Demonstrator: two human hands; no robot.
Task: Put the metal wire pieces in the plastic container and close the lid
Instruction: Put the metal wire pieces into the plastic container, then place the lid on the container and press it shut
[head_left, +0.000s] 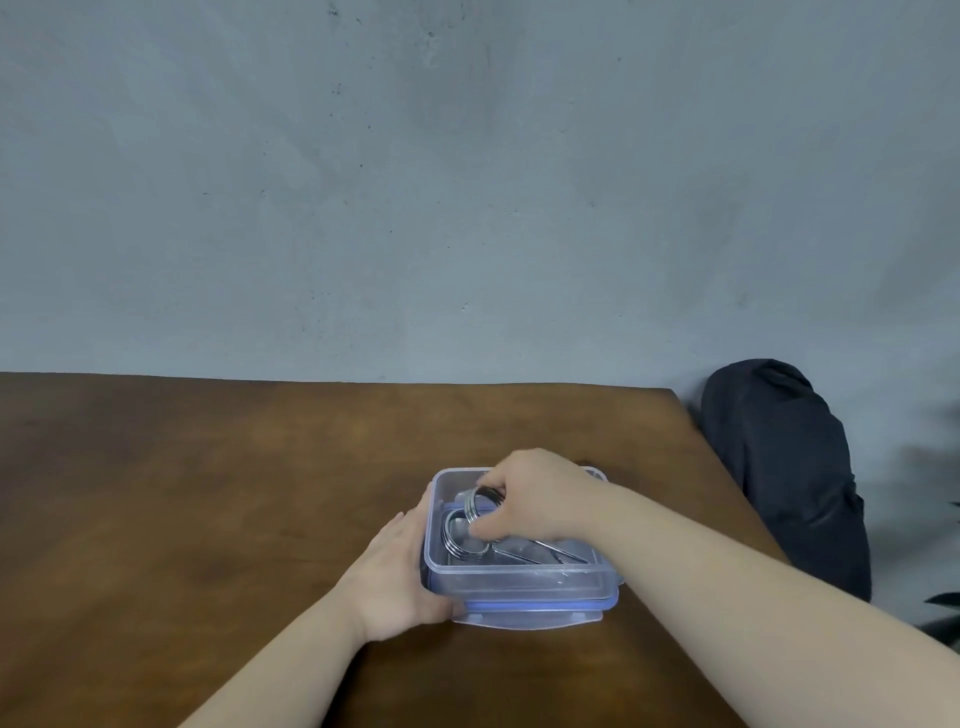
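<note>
Looking at this one, what matters is where the coil sits relative to my right hand and the box. That hand's grip is pinched around a coiled metal wire piece, thumb below and fingers curled over the top, and it's hovering inside the mouth of the plastic container, toward the far-left corner. So the drop is basically straight down, no sideways travel needed.

Another wire piece already lies on the container floor right under and slightly nearer than the one I'm holding, with its straight legs running off to the right along the box's long side. The held coil looks tipped, its axis leaning roughly left-right, but I can't tell exactly where its legs point since my fingers hide them.

My left hand is flat against the container's left wall, fingers pressed on it, not gripping anything as such, just bracing it on the bench. The lid with the blue seal seems to be underneath the container, sticking out at the near edge, so it's closest to that hand.

My guess: let go here, then lift the box off the lid. The risk is the coils tangling or the legs poking above the rim and blocking the lid.
</note>
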